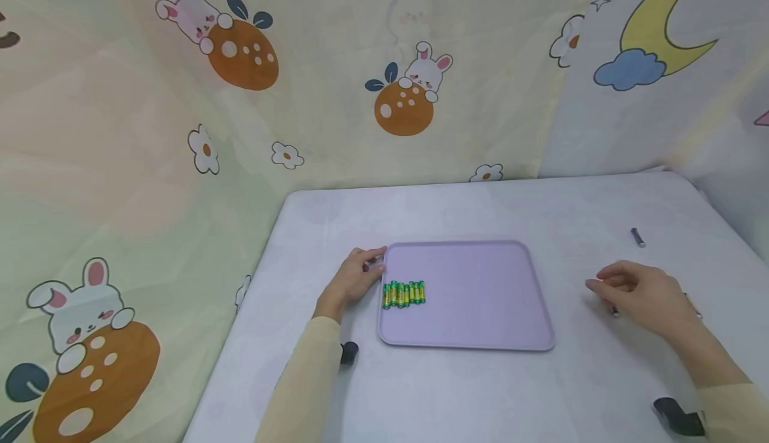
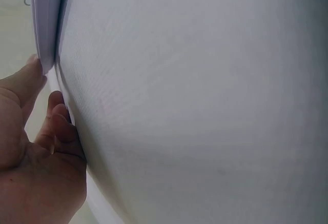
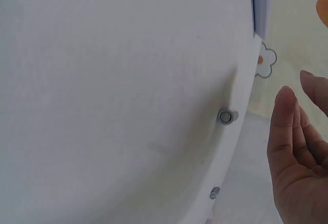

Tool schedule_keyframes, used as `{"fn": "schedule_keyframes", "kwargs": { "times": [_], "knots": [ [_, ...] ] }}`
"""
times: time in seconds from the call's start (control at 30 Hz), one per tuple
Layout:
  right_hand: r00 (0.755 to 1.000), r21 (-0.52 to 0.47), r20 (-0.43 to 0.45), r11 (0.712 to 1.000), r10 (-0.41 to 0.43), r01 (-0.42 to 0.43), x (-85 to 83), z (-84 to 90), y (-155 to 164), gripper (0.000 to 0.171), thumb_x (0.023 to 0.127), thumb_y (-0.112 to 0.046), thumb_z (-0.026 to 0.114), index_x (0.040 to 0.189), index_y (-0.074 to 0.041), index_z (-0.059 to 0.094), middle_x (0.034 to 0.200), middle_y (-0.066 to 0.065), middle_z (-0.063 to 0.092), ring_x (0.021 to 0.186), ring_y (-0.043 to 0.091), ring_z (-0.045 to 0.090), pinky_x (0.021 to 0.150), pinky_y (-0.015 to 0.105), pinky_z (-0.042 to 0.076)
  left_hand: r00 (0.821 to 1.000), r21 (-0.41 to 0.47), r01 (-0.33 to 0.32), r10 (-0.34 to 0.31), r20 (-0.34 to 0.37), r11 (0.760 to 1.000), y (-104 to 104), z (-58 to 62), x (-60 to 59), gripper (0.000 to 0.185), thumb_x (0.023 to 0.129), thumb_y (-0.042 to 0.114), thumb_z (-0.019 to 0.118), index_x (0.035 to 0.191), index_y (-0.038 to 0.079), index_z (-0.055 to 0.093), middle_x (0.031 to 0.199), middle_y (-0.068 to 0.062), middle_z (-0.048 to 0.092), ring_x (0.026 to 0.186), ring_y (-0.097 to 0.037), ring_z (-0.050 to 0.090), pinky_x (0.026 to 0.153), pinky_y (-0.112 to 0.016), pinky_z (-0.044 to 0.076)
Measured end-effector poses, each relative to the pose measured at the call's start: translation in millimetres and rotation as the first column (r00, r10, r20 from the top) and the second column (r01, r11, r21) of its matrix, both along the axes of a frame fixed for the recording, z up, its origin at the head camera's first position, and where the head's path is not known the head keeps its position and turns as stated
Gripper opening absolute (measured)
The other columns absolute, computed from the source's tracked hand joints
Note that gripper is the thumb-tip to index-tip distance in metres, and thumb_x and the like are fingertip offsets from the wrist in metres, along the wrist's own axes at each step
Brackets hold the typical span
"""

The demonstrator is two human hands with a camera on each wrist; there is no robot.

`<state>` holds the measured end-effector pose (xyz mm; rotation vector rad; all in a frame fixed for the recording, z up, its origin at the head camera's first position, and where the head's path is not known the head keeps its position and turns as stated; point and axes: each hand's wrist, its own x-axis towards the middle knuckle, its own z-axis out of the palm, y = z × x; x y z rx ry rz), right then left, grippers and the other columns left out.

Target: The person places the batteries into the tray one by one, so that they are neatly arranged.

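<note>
My left hand [image 1: 351,276] rests at the left edge of a lilac tray [image 1: 468,343], its thumb against the tray's side in the left wrist view. Inside the tray, near that edge, several green-and-yellow batteries [image 1: 404,294] lie side by side in a row. Over the table to the right of the tray hovers my right hand [image 1: 645,296]. Thumb and fingers are apart there, with nothing between them in the right wrist view. Below its fingers lies a small cylinder, seemingly a battery [image 1: 614,311], its round end [image 3: 225,116] facing the right wrist camera.
Another small dark cylinder [image 1: 637,237] lies farther back on the white-covered table [image 1: 456,389]. A third small piece [image 1: 692,304] is partly hidden behind the right hand. Patterned cloth [image 1: 336,96] hangs behind the table and along its left side.
</note>
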<state>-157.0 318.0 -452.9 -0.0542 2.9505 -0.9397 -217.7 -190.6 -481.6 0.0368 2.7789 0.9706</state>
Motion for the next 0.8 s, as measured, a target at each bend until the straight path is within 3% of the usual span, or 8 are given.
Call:
{"fn": "schedule_keyframes", "kwargs": {
  "times": [0.43, 0.67, 0.8],
  "knots": [
    [0.991, 0.079, 0.094, 0.993, -0.091, 0.083, 3.8, -7.8, 26, 0.062, 0.093, -0.052, 0.071, 0.108, 0.008, 0.065, 0.086, 0.013, 0.07, 0.078, 0.027, 0.061, 0.059, 0.032, 0.046, 1.0, 0.005, -0.002, 0.002, -0.011, 1.0, 0, 0.4, 0.3, 0.048, 0.104, 0.034, 0.062, 0.151, 0.032, 0.053, 0.131, -0.004, 0.053, 0.111, -0.021, 0.05, 0.095, -0.042, 0.045],
    [0.984, 0.119, 0.158, 0.991, -0.078, 0.059, 0.5, -10.6, 25, 0.07, 0.088, -0.057, 0.075, 0.108, 0.009, 0.065, 0.087, 0.016, 0.069, 0.081, 0.033, 0.061, 0.064, 0.039, 0.047, 1.0, 0.008, 0.005, -0.005, -0.012, 1.0, 2, 1.0, 0.9, 0.048, 0.104, 0.033, 0.061, 0.151, 0.031, 0.053, 0.131, -0.004, 0.053, 0.111, -0.022, 0.051, 0.096, -0.042, 0.046],
    [0.986, 0.144, 0.158, 0.989, -0.043, 0.021, -0.4, -11.7, 20, 0.062, 0.087, -0.053, 0.077, 0.102, 0.006, 0.067, 0.085, 0.013, 0.069, 0.08, 0.032, 0.06, 0.064, 0.039, 0.045, 1.0, 0.009, 0.0, 0.0, -0.014, 1.0, 2, -0.3, 0.1, 0.048, 0.104, 0.033, 0.061, 0.151, 0.031, 0.053, 0.131, -0.004, 0.054, 0.111, -0.022, 0.051, 0.096, -0.042, 0.046]
  ]
}}
